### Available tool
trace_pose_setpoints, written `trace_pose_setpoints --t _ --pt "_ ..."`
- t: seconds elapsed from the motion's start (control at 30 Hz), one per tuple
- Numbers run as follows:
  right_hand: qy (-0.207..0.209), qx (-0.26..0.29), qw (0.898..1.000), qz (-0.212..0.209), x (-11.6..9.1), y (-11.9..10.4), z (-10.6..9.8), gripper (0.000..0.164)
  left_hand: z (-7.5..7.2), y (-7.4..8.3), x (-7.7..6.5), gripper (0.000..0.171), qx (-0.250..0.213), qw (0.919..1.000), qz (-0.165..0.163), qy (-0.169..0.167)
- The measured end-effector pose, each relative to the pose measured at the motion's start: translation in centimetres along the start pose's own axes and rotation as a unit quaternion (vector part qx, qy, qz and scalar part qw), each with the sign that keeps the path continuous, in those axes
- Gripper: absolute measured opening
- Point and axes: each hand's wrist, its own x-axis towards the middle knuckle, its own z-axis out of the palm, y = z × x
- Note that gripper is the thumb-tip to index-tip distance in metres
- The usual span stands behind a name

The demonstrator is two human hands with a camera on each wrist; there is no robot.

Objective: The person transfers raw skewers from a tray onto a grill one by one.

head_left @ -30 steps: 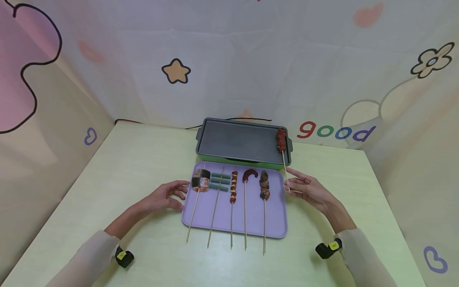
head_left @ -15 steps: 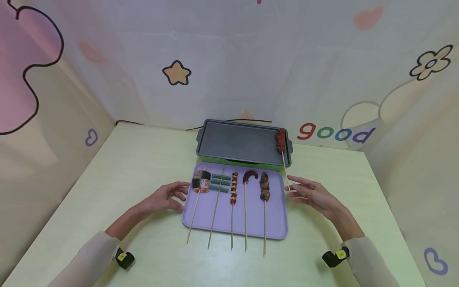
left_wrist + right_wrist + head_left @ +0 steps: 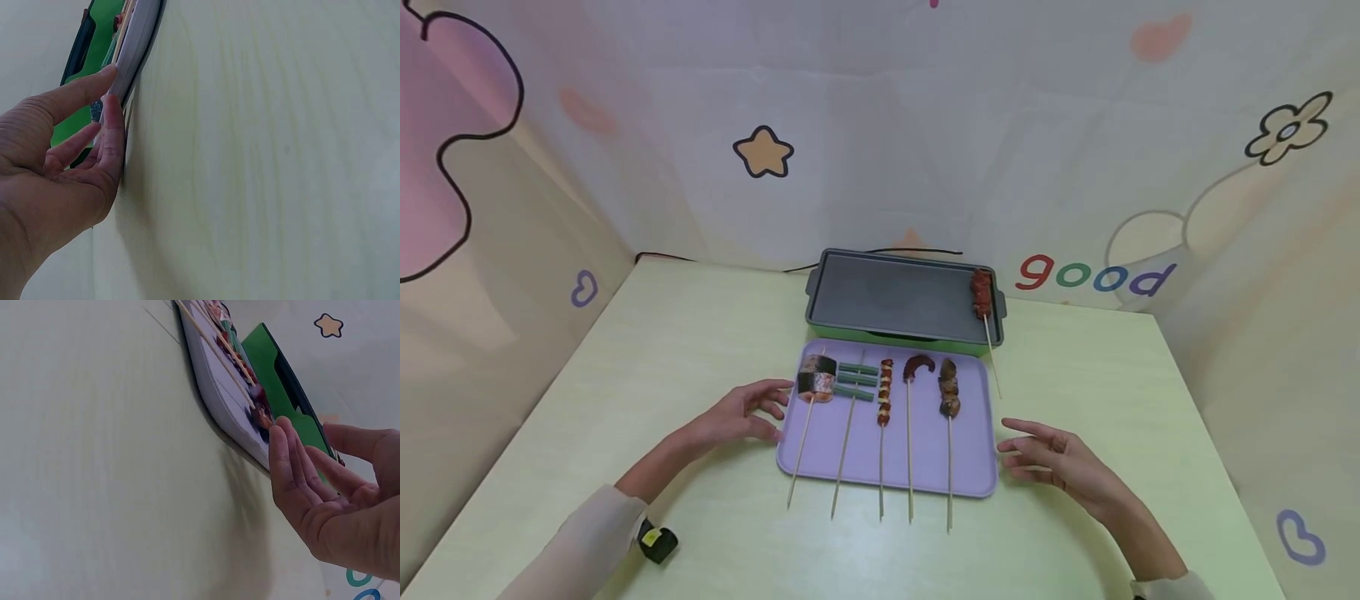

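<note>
A skewer of red meat chunks (image 3: 981,293) lies at the right end of the grey griddle (image 3: 887,296), its stick jutting over the front edge. My right hand (image 3: 1063,462) is beside the right edge of the lilac tray (image 3: 973,467), fingers loosely extended and holding nothing. At the tray's left edge rests my left hand (image 3: 741,414), fingers relaxed; fingertips (image 3: 112,103) appear to touch the rim. Side by side on the tray lie a thick fish-like roll skewer (image 3: 817,379), green stalks skewer (image 3: 857,378), small red-and-pale pieces skewer (image 3: 884,400), curled dark-red piece skewer (image 3: 917,367) and brown chunks skewer (image 3: 950,388).
The griddle's green base (image 3: 872,336) stands directly behind the tray, close to the printed backdrop curtain (image 3: 865,167). A black cord (image 3: 917,249) runs behind it. Pale wood tabletop (image 3: 715,317) extends to both sides. Skewer sticks overhang the tray's front rim.
My right hand has let go of the red meat skewer's stick and drawn back toward me. The skewer stays on the griddle. The left hand keeps its place at the tray.
</note>
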Motion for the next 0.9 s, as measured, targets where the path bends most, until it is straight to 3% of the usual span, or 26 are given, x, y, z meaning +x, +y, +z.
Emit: trace_pose_setpoints --t 0.37,0.67,0.9 --pt "-0.039 -0.01 0.999 -0.019 -0.9 2.2 5.2 0.065 -0.1 0.1 0.0 0.074 0.005 1.0 -0.005 0.003" --pt "-0.009 -0.015 1.0 -0.017 -0.3 2.9 8.6 0.076 -0.1 -0.1 0.0 0.075 0.007 1.0 -0.005 0.003" --pt "0.015 0.034 0.999 -0.017 0.1 3.2 9.7 0.08 -0.1 -0.2 0.0 0.075 0.004 1.0 -0.004 0.003"
